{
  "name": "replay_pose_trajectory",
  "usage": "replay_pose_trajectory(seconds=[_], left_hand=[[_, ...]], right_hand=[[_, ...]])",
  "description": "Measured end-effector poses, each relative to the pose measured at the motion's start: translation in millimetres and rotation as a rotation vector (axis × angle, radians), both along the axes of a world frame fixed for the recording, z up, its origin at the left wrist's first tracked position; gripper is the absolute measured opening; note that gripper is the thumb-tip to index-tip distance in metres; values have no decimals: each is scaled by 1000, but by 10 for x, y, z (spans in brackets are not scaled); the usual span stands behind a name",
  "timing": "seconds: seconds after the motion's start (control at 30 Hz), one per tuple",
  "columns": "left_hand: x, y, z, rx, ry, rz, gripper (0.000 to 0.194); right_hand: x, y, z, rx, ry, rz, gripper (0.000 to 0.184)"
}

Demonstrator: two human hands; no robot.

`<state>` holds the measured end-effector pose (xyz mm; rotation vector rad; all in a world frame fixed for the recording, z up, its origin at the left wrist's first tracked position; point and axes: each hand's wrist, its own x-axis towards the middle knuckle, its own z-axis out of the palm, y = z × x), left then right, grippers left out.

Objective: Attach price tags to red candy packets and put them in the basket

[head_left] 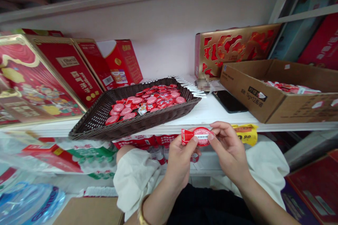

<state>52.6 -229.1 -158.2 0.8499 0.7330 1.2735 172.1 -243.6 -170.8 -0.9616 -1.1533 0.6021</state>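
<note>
- The left hand [182, 160] and the right hand [229, 151] are both closed, pinching a round red packet [202, 136] between them.
- The red packet is held up just in front of the shelf edge [219, 126].
- A gold bangle [141, 214] sits on the left wrist. White sleeves [134, 179] puff out on the arms.
- A yellow price tag [245, 133] hangs on the shelf edge, just past the right hand.
- A brown woven basket [87, 130] sits on the shelf, left of the hands, and pokes out over the edge. It is full of small red packets [148, 103].
- A black phone [229, 101] lies on the shelf behind the hands.
- A cardboard box [245, 91] on the right holds more red packets [290, 87].
- Red boxes [66, 70] and a gold and red tin [232, 49] stand at the back.
</note>
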Motion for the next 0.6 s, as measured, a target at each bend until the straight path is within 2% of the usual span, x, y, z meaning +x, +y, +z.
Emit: replay_pose_trajectory(seconds=[0.13, 0.23, 0.33, 0.47, 0.5, 0.53, 0.6], left_hand=[[70, 34, 54, 17, 20, -39, 19], [209, 71, 201, 57, 12, -123, 23], [500, 144, 470, 104, -36, -283, 31], [1159, 331, 948, 217, -92, -485, 21], [1330, 389, 1050, 248, -85, -527, 23], [1480, 446, 1130, 270, -51, -562, 31], [1675, 543, 1208, 298, 70, -570, 60]], right_hand=[[124, -24, 4, 55, -75, -84, 17], [336, -53, 79, 88, -159, -200, 19], [655, -43, 322, 160, -170, -372, 23], [1297, 101, 810, 385, -187, -682, 26], [1494, 151, 907, 398, -193, -746, 27], [1693, 197, 979, 367, -195, -799, 28], [2044, 264, 1036, 213, -252, -909, 32]])
